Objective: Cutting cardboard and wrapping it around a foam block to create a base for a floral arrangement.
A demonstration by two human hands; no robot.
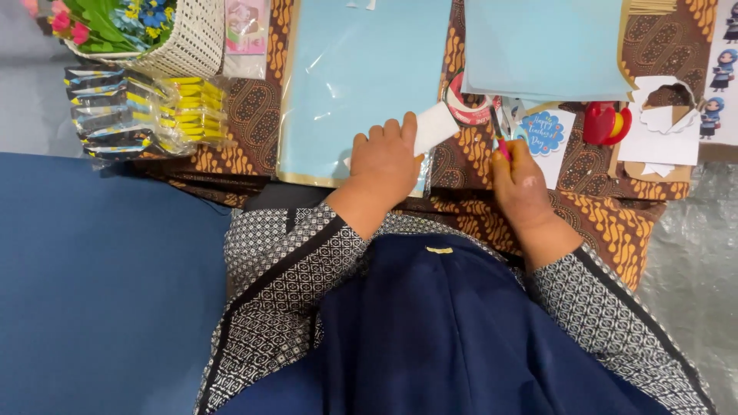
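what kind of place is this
Probably a craft table at home or in a classroom. Light blue paper sheets lie on a batik cloth, the right hand holds scissors, and cut-out paper lies nearby.
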